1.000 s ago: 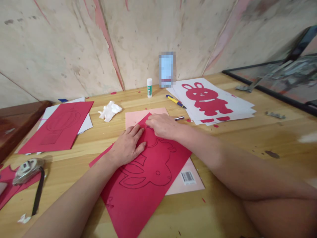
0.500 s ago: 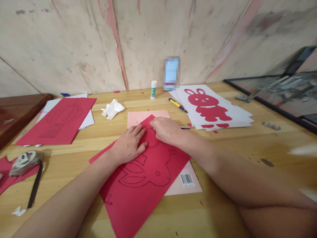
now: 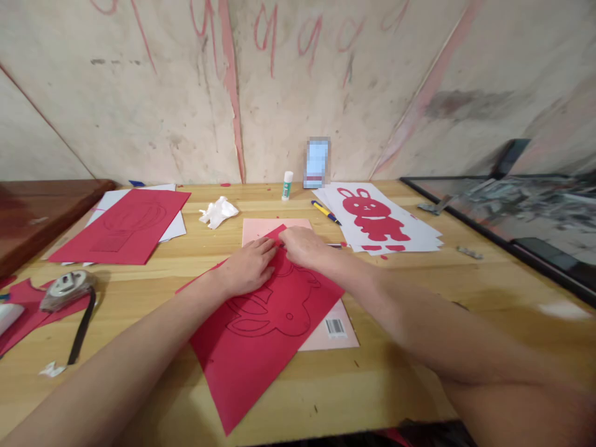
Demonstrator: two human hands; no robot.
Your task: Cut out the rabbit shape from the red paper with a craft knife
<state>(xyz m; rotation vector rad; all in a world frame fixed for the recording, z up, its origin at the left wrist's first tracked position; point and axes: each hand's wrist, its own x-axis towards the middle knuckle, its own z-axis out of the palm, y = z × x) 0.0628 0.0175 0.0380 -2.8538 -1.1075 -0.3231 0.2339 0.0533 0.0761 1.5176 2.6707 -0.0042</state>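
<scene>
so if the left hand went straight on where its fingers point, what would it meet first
Most likely the right hand, just ahead near the far corner of the red sheet under both hands. Depth is hard to judge from one view, so the left hand might pass slightly over it.

1. the bare left hand [image 3: 249, 266] lies flat on a red paper sheet [image 3: 251, 375] bearing a black-line rabbit drawing [image 3: 274, 316].
2. the curled right hand [image 3: 302, 247] rests at the sheet's far corner.
3. a pale pink barcoded booklet [image 3: 321, 341] lies beneath the sheet.
4. a white-and-green cylindrical glue stick [image 3: 287, 186] stands upright on the pale wooden tabletop [image 3: 209, 245].
</scene>
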